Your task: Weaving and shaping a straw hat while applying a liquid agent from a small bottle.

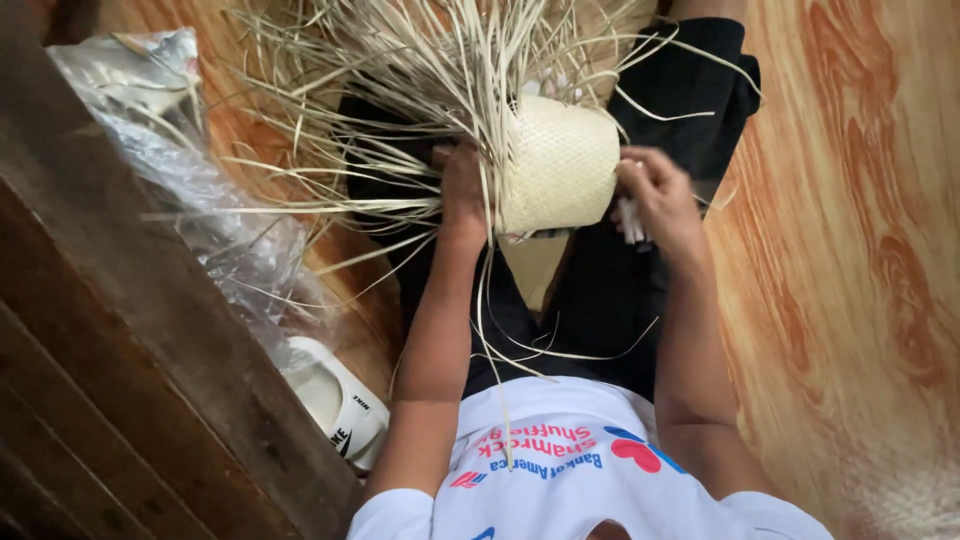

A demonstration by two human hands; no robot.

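**Half-woven straw piece held over the lap on a wooden floor**

Far left: dark wooden boards running diagonally along the floor's left edge. Just beside them, a crumpled clear plastic sheet [200,200], with loose pale straw strands [330,120] fanning across it. Lower down, against the boards, a white slipper [335,400] lying on the floor.

Toward the middle: left hand [462,195] closed around the left side of the woven straw piece [558,165], fingers curled at the place where the finished weave gives way to unwoven strands. Woven part pale, rounded and cap-like, resting above black trousers [610,290], well clear of the floor's right edge. Long strands spraying up and left from it; a few thin ones trailing down over the forearm and the white printed shirt [560,470].

Right of the weave: right hand [655,195] touching its right edge, fingers bent and pinched on a few short strand ends. Exact grip there hard to tell.

Far right: orange-brown wood-grain floor [860,250].
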